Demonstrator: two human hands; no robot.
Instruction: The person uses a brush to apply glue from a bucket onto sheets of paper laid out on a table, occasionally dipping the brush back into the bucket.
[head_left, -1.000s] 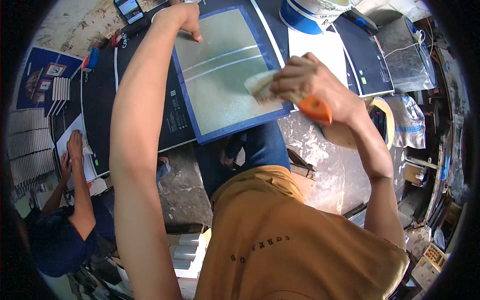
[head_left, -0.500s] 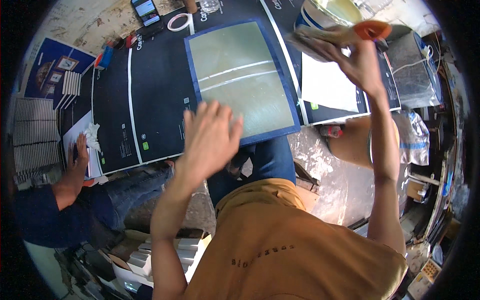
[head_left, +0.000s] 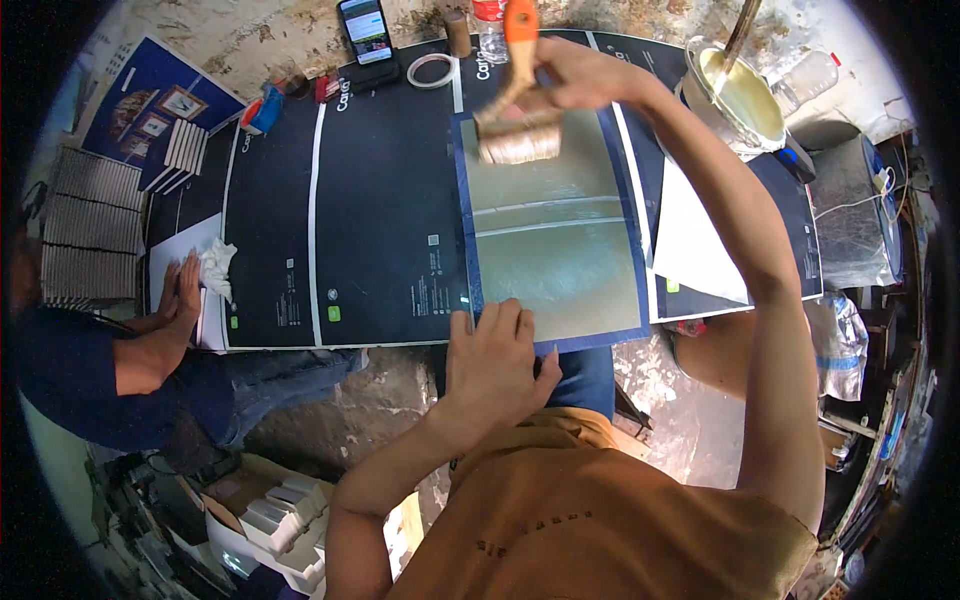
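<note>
A wide paintbrush (head_left: pixel 521 138) with an orange-tipped handle is gripped in my right hand (head_left: pixel 590 76). Its pale bristles hang over the far left part of a grey-green cover board (head_left: pixel 550 262) edged in dark blue. Two white strips cross the board's middle, and its near half has a wet-looking sheen. My left hand (head_left: pixel 497 355) lies at the board's near left corner, fingers extended and slightly apart, holding nothing. Whether the bristles touch the surface, I cannot tell.
A bucket (head_left: pixel 697 95) of pale paste with a stick stands at the far right. White paper (head_left: pixel 695 235) lies right of the board. At the far edge are a phone (head_left: pixel 366 32) and a tape roll (head_left: pixel 432 70). On the left, another person's hands (head_left: pixel 183 287) rest on paper.
My right hand has carried the brush leftward from beside the bucket to above the board's far end. My left hand has come down to the board's near corner. The view has shifted.
</note>
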